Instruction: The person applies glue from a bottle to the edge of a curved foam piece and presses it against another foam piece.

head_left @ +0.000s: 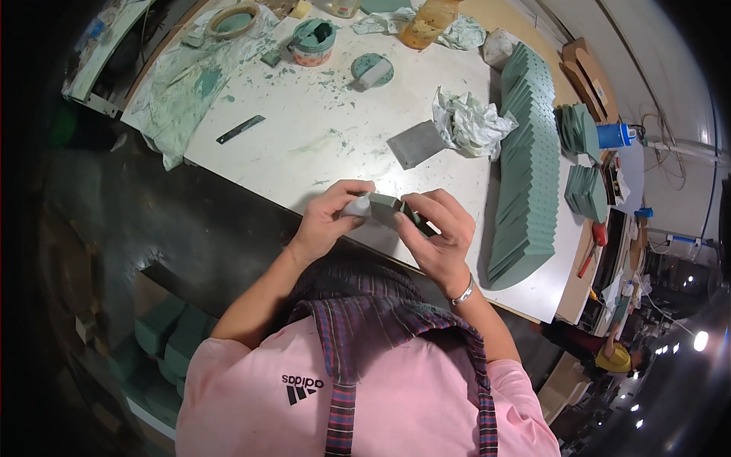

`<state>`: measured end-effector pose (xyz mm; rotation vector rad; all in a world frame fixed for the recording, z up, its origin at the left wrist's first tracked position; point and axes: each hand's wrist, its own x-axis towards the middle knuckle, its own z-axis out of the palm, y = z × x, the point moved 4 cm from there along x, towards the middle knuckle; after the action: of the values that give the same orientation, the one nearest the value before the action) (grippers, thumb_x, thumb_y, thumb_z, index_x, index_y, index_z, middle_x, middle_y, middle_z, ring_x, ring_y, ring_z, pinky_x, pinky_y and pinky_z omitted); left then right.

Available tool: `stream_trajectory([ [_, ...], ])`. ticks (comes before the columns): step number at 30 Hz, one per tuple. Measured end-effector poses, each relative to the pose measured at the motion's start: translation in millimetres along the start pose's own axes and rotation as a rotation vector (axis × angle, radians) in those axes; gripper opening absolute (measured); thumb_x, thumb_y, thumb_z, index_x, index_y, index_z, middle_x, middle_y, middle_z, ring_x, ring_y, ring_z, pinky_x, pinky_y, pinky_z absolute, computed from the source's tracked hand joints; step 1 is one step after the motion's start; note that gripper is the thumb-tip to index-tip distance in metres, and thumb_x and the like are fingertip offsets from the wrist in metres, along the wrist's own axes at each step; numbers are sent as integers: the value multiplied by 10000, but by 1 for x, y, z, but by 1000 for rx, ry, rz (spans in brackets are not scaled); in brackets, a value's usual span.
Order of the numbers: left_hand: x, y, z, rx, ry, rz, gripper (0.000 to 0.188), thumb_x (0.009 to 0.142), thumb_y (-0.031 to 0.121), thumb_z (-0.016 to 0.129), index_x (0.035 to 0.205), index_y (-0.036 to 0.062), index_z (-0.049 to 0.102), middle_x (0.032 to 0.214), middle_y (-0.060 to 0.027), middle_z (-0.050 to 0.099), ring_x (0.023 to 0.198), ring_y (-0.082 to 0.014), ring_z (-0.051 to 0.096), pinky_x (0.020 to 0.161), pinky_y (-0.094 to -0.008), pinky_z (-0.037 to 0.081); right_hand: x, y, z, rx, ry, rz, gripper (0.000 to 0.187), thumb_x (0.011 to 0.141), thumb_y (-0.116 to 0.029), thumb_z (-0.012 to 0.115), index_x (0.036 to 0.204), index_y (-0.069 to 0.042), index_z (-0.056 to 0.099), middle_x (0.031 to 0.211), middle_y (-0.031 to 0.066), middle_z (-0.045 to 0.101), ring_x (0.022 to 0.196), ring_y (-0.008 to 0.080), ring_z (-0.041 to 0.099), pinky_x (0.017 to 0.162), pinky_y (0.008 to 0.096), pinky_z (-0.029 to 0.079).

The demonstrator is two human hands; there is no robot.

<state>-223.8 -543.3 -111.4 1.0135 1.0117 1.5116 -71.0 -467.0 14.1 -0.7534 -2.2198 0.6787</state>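
Above the table's front edge, my left hand [322, 221] is closed on a small light-grey rounded piece [355, 206] whose kind I cannot make out. Across from it, my right hand [442, 232] grips a green flat piece [383, 202] between thumb and fingers. The two pieces meet or nearly meet between my hands, and fingers hide part of both. A grey sheet like sandpaper [416, 145] lies just beyond my hands. Right of it sits a crumpled white cloth [470, 124].
A long row of green pieces [521, 175] stands along the table's right side. A dark blade [241, 129], an open tub of green paste [313, 43], a green round lid [362, 67] with a grey block [375, 75], and an amber bottle [429, 23] are farther off. A person [613, 356] is at far right.
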Motion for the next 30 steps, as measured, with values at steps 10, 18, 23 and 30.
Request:
stream_trajectory([
  [10, -1, 44, -13, 120, 16, 61, 329, 852, -67, 595, 1179, -24, 599, 1299, -102, 581, 1225, -193, 532, 1051, -311, 383, 0, -9, 15, 110, 36, -38, 182, 701, 3, 739, 849, -1, 632, 748, 126, 623, 648, 262, 612, 587, 332, 489],
  [18, -10, 14, -28, -132, 181, -50, 313, 854, -122, 567, 1139, -3, 623, 1290, -65, 586, 1121, -123, 559, 928, -245, 471, 43, -10, 35, 124, -122, -92, 183, 714, -27, 739, 865, -29, 635, 730, 111, 607, 629, 266, 611, 558, 337, 479],
  [23, -10, 2, -35, -194, 283, -80, 361, 867, -152, 570, 1180, 11, 647, 1264, -40, 582, 1123, -128, 573, 946, -261, 511, 52, -10, 49, 67, -168, 24, 169, 745, -60, 744, 890, -41, 660, 761, 102, 637, 619, 233, 635, 555, 316, 492],
  [30, -12, 1, -34, -357, 324, -40, 348, 802, -207, 539, 1053, -6, 671, 1254, -53, 600, 1096, -127, 589, 867, -247, 521, 50, -12, 50, 60, -181, 154, 173, 751, -27, 751, 908, -11, 679, 777, 102, 643, 659, 206, 636, 636, 279, 513],
])
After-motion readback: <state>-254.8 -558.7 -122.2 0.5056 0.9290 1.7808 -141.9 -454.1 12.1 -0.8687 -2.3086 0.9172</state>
